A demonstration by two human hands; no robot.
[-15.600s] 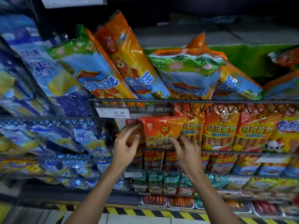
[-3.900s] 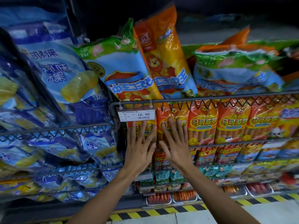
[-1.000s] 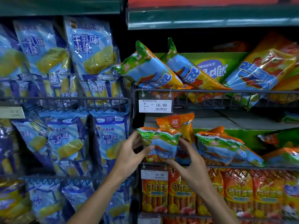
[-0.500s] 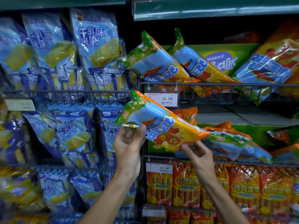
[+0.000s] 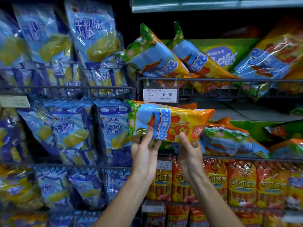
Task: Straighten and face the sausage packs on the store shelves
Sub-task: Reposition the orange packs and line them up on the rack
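A large blue, orange and green sausage pack lies sideways in front of the middle shelf, held from below by both hands. My left hand grips its green left end, thumb on the front. My right hand grips the lower edge nearer the orange end. Behind it on the same wire shelf lies another similar pack, slumped flat. On the shelf above, two like packs lean to the left. Below hang rows of orange sausage packs.
Blue snack bags fill the wire racks on the left. Price tags clip to the black wire shelf rails. A green carton stands at the back of the top shelf. A shelf edge runs overhead.
The held pack has swung from tilted, green end up, to nearly level and shifted right. Both hands stay on it. Earlier I pulled it from the middle shelf.
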